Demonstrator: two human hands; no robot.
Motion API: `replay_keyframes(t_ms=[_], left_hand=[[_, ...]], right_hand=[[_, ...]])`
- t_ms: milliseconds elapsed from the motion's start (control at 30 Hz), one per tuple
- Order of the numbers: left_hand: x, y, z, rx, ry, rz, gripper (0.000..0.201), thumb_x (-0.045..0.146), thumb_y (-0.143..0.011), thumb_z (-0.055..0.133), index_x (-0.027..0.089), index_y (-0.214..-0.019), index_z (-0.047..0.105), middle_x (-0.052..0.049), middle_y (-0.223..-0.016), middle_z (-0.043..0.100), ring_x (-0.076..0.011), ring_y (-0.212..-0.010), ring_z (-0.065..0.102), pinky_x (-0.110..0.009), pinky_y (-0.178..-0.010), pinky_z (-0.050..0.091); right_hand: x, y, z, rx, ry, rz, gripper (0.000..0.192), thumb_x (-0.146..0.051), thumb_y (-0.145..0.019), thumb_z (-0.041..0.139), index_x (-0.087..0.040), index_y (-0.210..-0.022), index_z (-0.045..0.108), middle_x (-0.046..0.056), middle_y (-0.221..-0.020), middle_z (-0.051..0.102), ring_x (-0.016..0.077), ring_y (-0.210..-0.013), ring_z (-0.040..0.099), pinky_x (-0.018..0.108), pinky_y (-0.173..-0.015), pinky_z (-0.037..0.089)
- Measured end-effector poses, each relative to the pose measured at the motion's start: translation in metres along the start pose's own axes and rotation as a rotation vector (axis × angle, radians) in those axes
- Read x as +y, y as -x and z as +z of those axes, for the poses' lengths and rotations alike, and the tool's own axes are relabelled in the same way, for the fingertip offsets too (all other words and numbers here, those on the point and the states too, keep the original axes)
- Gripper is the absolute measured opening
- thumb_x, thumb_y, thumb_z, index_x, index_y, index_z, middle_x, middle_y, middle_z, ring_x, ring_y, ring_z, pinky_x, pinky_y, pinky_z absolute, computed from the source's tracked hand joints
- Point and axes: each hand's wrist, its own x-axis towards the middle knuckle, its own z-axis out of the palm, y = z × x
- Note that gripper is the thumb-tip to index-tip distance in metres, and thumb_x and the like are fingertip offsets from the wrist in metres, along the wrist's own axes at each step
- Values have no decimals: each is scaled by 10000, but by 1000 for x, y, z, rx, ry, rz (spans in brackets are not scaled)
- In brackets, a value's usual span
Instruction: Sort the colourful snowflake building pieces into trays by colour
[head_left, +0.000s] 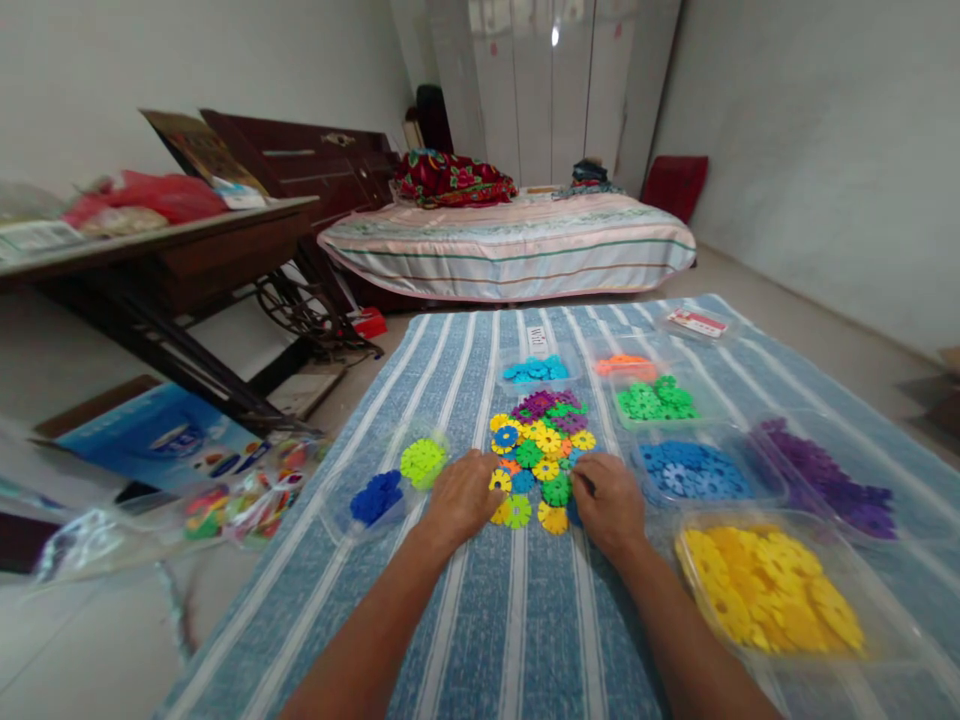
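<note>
A mixed pile of plastic snowflake discs [528, 455] in several colours lies on the striped cloth between my two hands. At the pile's left edge rests my left hand [466, 495], fingers bent together beside a yellow snowflake disc [499, 481]; whatever they pinch is hidden. My right hand [611, 503] is closed at the right edge, with thumb and fingertips together next to a green snowflake disc [556, 489]. What it grips cannot be made out. Purple snowflake discs [541, 405] lie at the far side of the pile.
Clear tubs hold dark blue discs [376, 497], lime discs [422, 462], light blue discs [536, 369], orange discs [622, 365], green discs [657, 399], blue discs [694, 470], purple discs [825, 480] and yellow discs [769, 588]. A bed [510, 245] stands beyond the table.
</note>
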Motion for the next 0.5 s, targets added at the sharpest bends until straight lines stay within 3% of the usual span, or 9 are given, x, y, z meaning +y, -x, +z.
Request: replay_keyframes(t_ms=[167, 333, 433, 500], left_hand=[[-4, -2, -1, 18, 84, 2, 247, 221, -762, 563, 205, -998, 632, -63, -1011, 663, -221, -969, 606, -294, -797, 419], [-6, 0, -11, 29, 209, -18, 142, 214, -782, 502, 183, -762, 640, -9, -694, 638, -163, -693, 596, -242, -601, 375], [8, 3, -20, 46, 480, 21, 128, 223, -752, 524, 174, -709, 635, 18, -603, 575, -136, -614, 544, -223, -553, 356], [32, 8, -25, 9, 716, 91, 109, 233, -724, 551, 169, -700, 636, 30, -584, 551, -120, -583, 515, -212, -537, 361]], right_hand=[[0, -1, 1, 0, 4, 5, 192, -193, -818, 486, -204, -722, 653, 47, -846, 657, 176, -853, 557, 299, -795, 406], [-1, -3, 0, -4, 18, 13, 188, -191, -819, 490, -202, -729, 655, 46, -849, 658, 176, -861, 557, 298, -792, 410], [-2, -3, -2, -3, 31, 21, 181, -186, -819, 493, -203, -735, 653, 44, -855, 656, 174, -857, 557, 300, -793, 415], [-3, -1, -2, -7, 41, 25, 168, -184, -818, 506, -204, -731, 649, 38, -852, 650, 171, -849, 559, 300, -782, 424]])
